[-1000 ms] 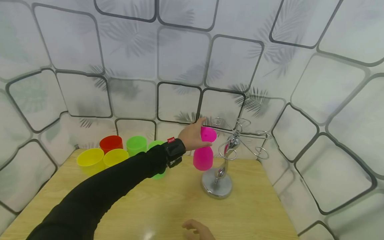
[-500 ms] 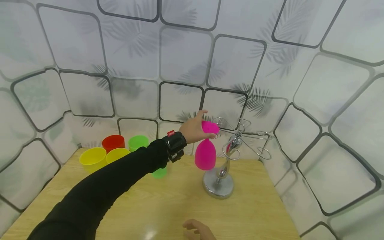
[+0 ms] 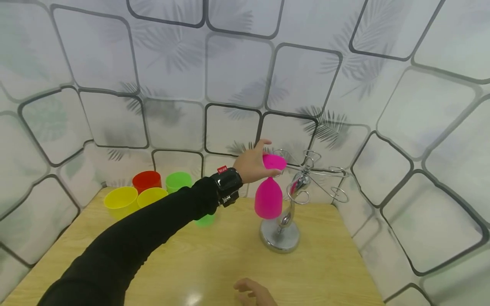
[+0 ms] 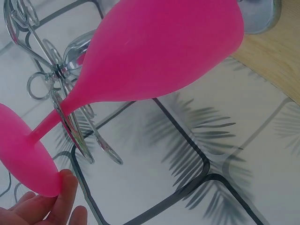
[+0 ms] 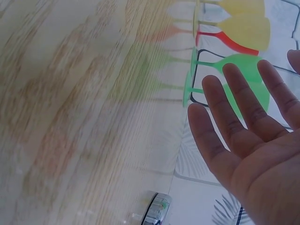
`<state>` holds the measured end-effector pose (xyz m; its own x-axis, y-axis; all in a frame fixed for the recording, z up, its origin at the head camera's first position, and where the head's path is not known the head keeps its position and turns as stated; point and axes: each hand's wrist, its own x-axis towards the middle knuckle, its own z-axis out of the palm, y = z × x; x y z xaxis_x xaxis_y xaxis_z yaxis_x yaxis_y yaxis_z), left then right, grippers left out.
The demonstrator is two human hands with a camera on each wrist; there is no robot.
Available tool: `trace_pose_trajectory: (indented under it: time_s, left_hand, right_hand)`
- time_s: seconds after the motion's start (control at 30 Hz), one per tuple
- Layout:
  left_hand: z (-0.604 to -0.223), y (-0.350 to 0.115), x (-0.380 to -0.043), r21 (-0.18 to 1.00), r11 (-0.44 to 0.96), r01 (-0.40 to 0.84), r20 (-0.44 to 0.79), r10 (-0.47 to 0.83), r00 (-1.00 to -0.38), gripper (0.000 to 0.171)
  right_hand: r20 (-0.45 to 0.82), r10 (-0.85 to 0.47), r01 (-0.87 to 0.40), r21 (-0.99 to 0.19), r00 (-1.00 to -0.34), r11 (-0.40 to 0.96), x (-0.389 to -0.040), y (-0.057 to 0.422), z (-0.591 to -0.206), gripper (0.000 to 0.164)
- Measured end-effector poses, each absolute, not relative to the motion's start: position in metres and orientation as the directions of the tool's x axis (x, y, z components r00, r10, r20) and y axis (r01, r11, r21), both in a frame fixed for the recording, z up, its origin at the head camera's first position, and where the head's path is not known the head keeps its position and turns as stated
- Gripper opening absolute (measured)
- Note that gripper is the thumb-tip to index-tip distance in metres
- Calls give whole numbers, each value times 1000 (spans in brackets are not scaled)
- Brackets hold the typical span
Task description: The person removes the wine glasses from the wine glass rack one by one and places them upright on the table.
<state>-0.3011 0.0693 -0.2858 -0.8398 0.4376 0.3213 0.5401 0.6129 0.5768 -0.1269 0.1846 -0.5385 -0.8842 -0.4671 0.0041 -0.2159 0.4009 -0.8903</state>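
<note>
My left hand (image 3: 250, 165) pinches the round foot of a pink plastic goblet (image 3: 269, 200), which hangs upside down, bowl below. Beside it stands a chrome stemware rack (image 3: 280, 239) with several wire rings on arms. In the left wrist view the goblet's stem (image 4: 49, 123) lies within one of the rings (image 4: 70, 129), and my fingertips (image 4: 67, 185) touch the edge of the foot. My right hand (image 3: 255, 293) is low at the front of the table, holding nothing. Its fingers (image 5: 218, 101) are spread and nearly straight in the right wrist view.
At the back left stand yellow goblets (image 3: 121, 203), a red goblet (image 3: 146, 182) and green goblets (image 3: 178, 182), upright on the wooden table (image 3: 214, 263). My left sleeve partly covers them. Patterned walls (image 3: 237, 68) close off the back and sides.
My left hand has risen a little and shifted right with the pink goblet, bringing its stem into the rack's left ring. The right hand stays in place.
</note>
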Motion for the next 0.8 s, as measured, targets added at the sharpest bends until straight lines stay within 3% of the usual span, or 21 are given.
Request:
trace_pose_trajectory:
  time_s: [0.5, 0.8]
  left_hand:
    - [-292, 84, -304, 554, 605, 572, 371, 436, -820, 84]
    - [-293, 82, -308, 552, 612, 566, 373, 426, -824, 84]
  right_hand:
    - [-66, -468, -126, -921, -881, 368, -127, 187, -543, 25]
    - [-25, -467, -169, -914, -884, 369, -125, 189, -542, 23]
